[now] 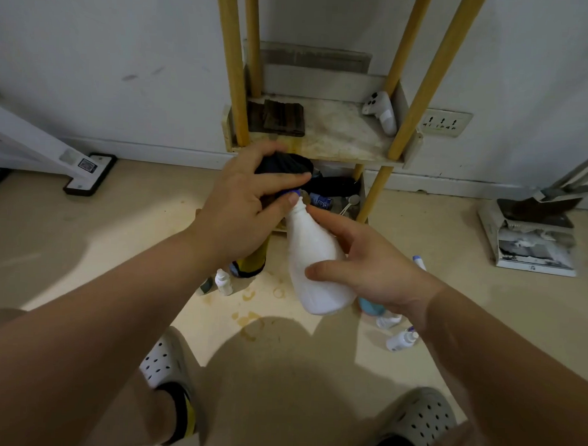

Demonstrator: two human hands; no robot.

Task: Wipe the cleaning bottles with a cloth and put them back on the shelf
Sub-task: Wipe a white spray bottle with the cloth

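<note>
A pale wall (92, 49), scuffed with dark marks (129, 77), runs across the far side and meets a beige floor (86, 222) at a white skirting (148, 152). Against it at centre stands a shelf (335, 134) with yellow posts (233, 70) and a stained white board. A multi-outlet socket (444, 123) sits in the wall just right of it. Brownish ring stains (249, 318) mark the floor nearer in. A white frame (22, 143) slants in at far left; a dustpan (536, 211) lies on the floor at right.

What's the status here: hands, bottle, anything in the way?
Left hand grips dark cloth on cap of white bottle. Right hand holds it, tilted. Folded rag on shelf; small bottles on floor.
</note>
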